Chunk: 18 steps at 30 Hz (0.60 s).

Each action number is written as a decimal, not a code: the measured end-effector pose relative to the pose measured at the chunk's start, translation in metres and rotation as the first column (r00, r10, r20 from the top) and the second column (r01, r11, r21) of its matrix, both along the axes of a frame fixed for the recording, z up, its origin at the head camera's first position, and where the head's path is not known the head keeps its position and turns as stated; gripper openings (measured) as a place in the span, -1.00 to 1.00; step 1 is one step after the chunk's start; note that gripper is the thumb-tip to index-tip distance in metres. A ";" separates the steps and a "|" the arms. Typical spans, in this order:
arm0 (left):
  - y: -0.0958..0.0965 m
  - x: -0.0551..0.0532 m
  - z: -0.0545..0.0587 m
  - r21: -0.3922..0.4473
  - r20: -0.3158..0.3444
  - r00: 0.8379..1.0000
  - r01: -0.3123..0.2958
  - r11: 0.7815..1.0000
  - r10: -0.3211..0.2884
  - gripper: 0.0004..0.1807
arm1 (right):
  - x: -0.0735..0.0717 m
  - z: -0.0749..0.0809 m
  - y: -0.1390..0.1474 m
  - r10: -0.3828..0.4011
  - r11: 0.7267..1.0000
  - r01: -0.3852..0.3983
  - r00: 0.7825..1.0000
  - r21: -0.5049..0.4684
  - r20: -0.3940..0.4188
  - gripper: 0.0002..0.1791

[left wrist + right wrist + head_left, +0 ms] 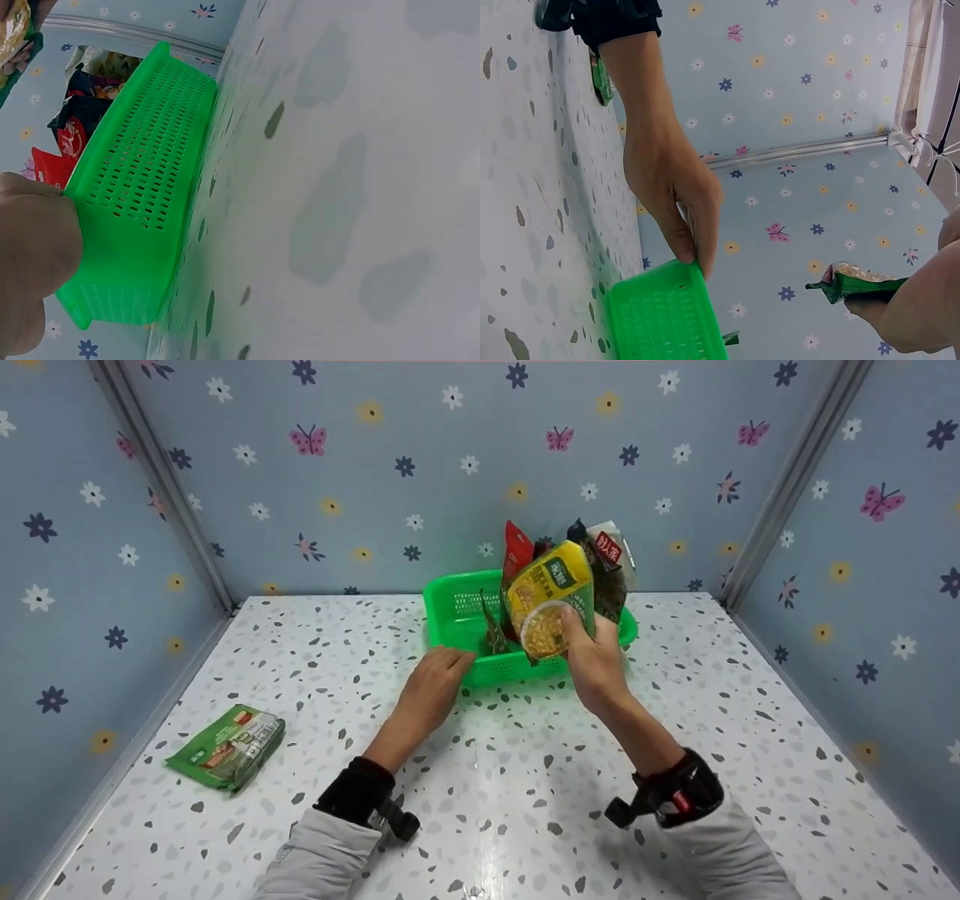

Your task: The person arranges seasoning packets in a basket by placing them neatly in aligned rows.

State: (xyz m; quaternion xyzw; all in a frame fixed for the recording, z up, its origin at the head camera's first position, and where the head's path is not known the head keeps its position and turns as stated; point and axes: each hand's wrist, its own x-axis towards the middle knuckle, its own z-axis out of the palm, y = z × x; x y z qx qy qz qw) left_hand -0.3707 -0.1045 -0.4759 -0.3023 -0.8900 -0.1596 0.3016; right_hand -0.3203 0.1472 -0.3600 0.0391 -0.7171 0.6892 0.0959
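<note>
My right hand [598,666] pinches a yellow and green food packet [551,585], thumb across its front, above the green plastic basket [510,669]. At the basket's front left corner, my left hand [433,684] grips the rim; the right wrist view shows its thumb and fingers on either side of the wall. Inside the basket stand a red packet [517,547], a dark packet [611,589] and a silvery white one with a red label [619,547]. The held packet partly hides them. A small dark green packet edge [493,634] shows in the basket's middle.
A green food packet [229,748] lies flat on the speckled white table [360,660], left of my left arm. Blue patterned panels [420,472] enclose the back and both sides. The basket stands close to the back panel.
</note>
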 end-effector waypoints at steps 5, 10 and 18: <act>0.000 0.001 0.000 0.011 0.008 1.000 0.004 1.000 -0.004 -0.52 | -0.012 -0.004 -0.017 0.028 1.000 -0.028 0.999 0.010 -0.045 -0.56; 0.001 0.003 0.000 0.022 -0.007 1.000 0.014 1.000 -0.014 -0.54 | -0.035 -0.009 -0.045 0.072 0.996 -0.064 0.991 0.067 -0.116 -0.58; 0.001 0.001 0.000 0.008 -0.011 1.000 -0.014 1.000 0.014 -0.64 | -0.076 -0.022 -0.085 0.076 0.960 -0.023 0.980 0.280 -0.181 -0.56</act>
